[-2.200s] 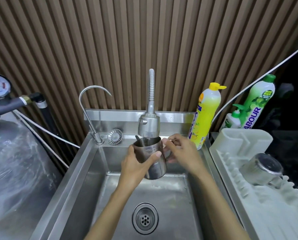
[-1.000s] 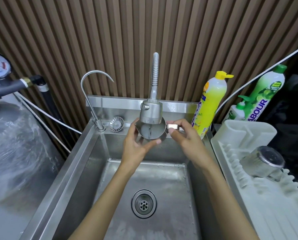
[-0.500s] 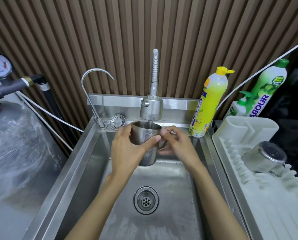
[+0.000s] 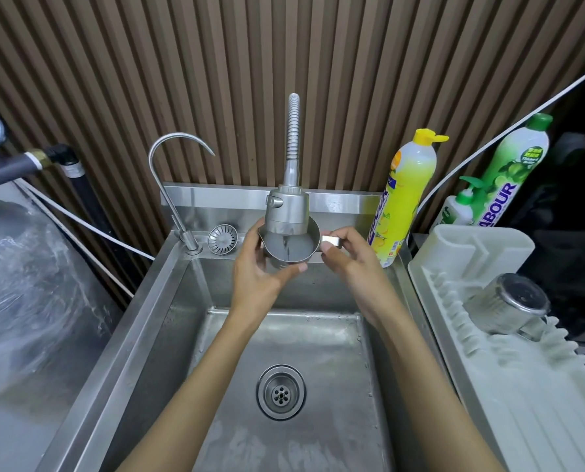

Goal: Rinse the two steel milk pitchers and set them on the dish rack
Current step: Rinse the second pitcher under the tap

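A steel milk pitcher [image 4: 289,248] is held upright right under the flexible tap's spray head [image 4: 287,209], with water in it. My left hand [image 4: 258,275] wraps its body from the left and below. My right hand [image 4: 347,258] pinches its handle on the right. The second steel pitcher [image 4: 507,310] lies on its side, upside down, on the white dish rack [image 4: 522,386] at the right.
The steel sink [image 4: 284,352] has a drain at its centre. A thin gooseneck tap [image 4: 178,185] and a round strainer [image 4: 223,238] sit at the back left. A yellow soap bottle [image 4: 405,199] and green bottles [image 4: 509,168] stand at the back right.
The pitcher has been lifted from lower in the basin up against the spray head, and now shows water inside. Both hands keep their hold.
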A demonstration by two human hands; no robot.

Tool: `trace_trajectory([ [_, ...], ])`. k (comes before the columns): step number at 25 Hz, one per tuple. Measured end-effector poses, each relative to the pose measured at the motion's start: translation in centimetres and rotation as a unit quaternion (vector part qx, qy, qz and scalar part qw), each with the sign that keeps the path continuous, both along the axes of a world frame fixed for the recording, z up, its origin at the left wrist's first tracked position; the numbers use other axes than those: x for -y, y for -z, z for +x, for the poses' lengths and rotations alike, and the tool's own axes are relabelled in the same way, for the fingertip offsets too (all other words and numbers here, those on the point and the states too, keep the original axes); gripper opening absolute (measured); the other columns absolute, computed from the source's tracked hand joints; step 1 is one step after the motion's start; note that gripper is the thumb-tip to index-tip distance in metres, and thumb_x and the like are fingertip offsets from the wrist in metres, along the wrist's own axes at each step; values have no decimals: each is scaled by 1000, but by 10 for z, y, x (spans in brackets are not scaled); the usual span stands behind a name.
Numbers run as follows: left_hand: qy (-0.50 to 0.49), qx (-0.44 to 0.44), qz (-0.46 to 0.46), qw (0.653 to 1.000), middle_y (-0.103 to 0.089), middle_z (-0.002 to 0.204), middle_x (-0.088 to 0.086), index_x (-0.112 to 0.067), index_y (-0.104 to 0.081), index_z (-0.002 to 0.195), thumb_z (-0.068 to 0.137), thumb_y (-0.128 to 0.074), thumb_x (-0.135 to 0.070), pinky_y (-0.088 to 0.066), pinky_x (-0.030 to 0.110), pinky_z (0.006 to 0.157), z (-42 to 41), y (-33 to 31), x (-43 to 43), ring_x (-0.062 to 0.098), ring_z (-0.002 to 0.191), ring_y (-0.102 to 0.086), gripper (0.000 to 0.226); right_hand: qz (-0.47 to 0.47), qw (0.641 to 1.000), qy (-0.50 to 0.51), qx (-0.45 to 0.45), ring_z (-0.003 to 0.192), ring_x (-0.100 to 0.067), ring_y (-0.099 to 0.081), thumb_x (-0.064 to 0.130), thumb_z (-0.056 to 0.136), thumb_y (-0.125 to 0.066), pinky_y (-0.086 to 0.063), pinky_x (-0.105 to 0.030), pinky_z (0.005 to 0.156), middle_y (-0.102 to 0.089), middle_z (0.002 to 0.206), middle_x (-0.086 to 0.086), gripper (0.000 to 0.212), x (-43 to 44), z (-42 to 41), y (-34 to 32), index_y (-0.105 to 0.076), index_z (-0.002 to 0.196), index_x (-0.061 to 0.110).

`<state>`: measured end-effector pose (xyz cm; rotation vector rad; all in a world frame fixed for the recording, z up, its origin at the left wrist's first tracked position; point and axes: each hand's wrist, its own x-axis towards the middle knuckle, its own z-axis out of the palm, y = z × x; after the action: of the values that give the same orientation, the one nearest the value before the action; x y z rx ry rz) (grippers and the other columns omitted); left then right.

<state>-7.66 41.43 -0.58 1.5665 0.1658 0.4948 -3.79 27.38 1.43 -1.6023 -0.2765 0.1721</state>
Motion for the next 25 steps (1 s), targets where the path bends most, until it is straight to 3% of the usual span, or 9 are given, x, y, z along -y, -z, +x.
trace_trajectory([
  [2,-27,17,89,996,-58,125,-5,-33,-49,122,52,-84,-12,-43,29,103,-4,-4,-6,16,115,-56,81,84,994,-45,-56,97,-18,-53,11,92,-51,-44,-40,100,-59,102,-2,13,-10,3,10,-51,79,15],
  [4,-65,15,173,983,-56,122,-7,-32,-51,121,54,-86,-12,-39,11,96,-13,-9,-9,13,110,-54,79,114,987,-69,-87,100,-23,-56,12,93,-50,-48,-45,99,-58,104,-10,15,-19,1,17,-50,79,16],
  [6,-114,1,230,967,-56,112,-4,-22,-57,121,54,-88,-21,-33,-4,82,-20,-13,-9,9,100,-52,75,79,991,-57,-95,96,-24,-61,18,93,-51,-57,-45,84,-62,101,-10,11,-21,-3,20,-53,82,16],
  [8,-151,-45,240,958,-55,100,-5,-18,-63,110,53,-86,-39,-35,-1,75,-26,-13,-7,10,91,-53,65,30,995,-34,-85,80,-19,-65,24,91,-55,-61,-39,66,-66,90,-7,11,-19,-7,19,-56,83,16],
  [12,-121,-155,175,965,-66,83,-5,-18,-66,84,57,-79,-53,-42,13,66,-27,-8,-2,9,79,-61,46,-104,994,28,-18,61,-12,-65,23,88,-59,-57,-24,50,-68,73,-3,14,-8,-9,4,-59,85,10],
  [15,36,-173,-13,984,-74,88,-5,-19,-69,95,56,-85,-32,-53,22,84,-25,-5,-5,10,86,-68,44,-264,958,81,74,78,-29,-65,28,87,-58,-56,-37,71,-68,81,-8,17,0,-11,-12,-56,82,12],
  [18,113,-132,-96,980,-72,100,-2,-16,-62,105,65,-80,-5,-50,28,89,-18,1,-4,13,98,-66,46,-329,930,97,128,84,-23,-53,28,90,-55,-36,-28,69,-58,83,-3,16,2,-15,-23,-49,83,15],
  [22,39,-37,-60,997,-63,111,-6,-16,-51,119,62,-78,8,-47,11,87,-6,-2,-1,6,104,-60,68,-104,993,38,40,86,-19,-51,16,91,-51,-38,-31,77,-61,90,-8,8,-3,-3,-9,-55,85,13],
  [25,-36,14,94,995,-56,119,-11,-31,-48,119,60,-82,1,-38,5,93,-8,-9,-5,-5,111,-51,75,142,983,-58,-97,97,-22,-51,6,94,-46,-43,-33,97,-57,94,-9,18,-15,5,14,-53,79,14],
])
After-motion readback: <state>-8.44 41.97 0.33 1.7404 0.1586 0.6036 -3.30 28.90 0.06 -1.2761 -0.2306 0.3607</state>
